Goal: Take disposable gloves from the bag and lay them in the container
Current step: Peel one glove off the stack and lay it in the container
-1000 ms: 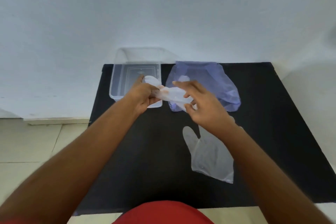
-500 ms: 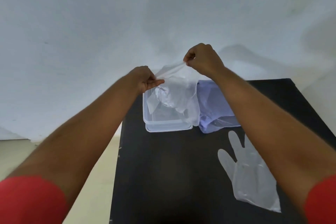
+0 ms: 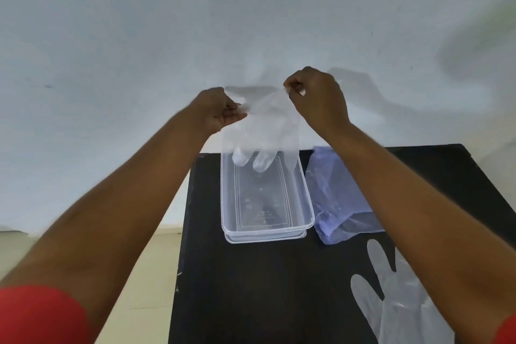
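A clear disposable glove [image 3: 265,131] hangs spread out, cuff up and fingers down, its fingertips over the far end of the clear plastic container [image 3: 307,204]. My left hand [image 3: 216,112] pinches the cuff's left corner and my right hand [image 3: 317,98] pinches the right corner, both raised above the container. The pale blue bag [image 3: 335,198] lies just right of the container, partly behind my right forearm. A second clear glove [image 3: 399,304] lies flat on the table at the near right, partly hidden by that arm.
Everything rests on a black table [image 3: 251,288] set against a white wall [image 3: 251,22]. Its left edge drops to a pale tiled floor [image 3: 156,274]. Red sleeves show at the bottom corners.
My hands lifted the glove from table level and pulled it open by the cuff; it now hangs flatter over the container's far end. The view has tilted upward toward the wall.
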